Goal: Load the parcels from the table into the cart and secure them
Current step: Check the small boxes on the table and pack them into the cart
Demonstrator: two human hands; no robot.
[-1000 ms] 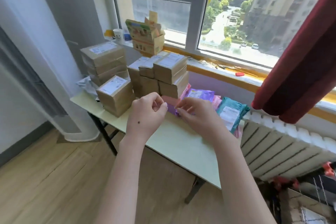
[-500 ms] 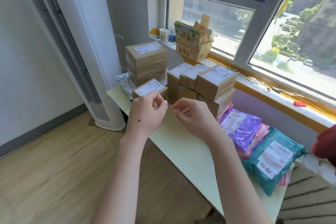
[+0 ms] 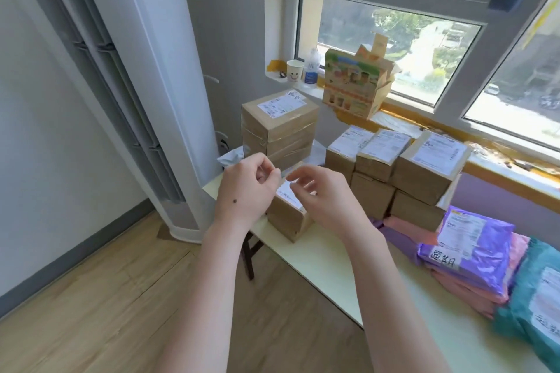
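Left hand (image 3: 245,188) curled, nothing visible in it; right hand (image 3: 321,195) half-open, both just over small carton (image 3: 289,216) at table (image 3: 333,260) corner. Stiff, likely light: grip opposite side faces. Poly mailers (image 3: 472,251) at 4 o'clock floppy; taller stack (image 3: 280,127) at 12.

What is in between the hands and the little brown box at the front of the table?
Nothing I can see. The left hand and right hand are both right over the small box, near its white label. The cart is out of view.
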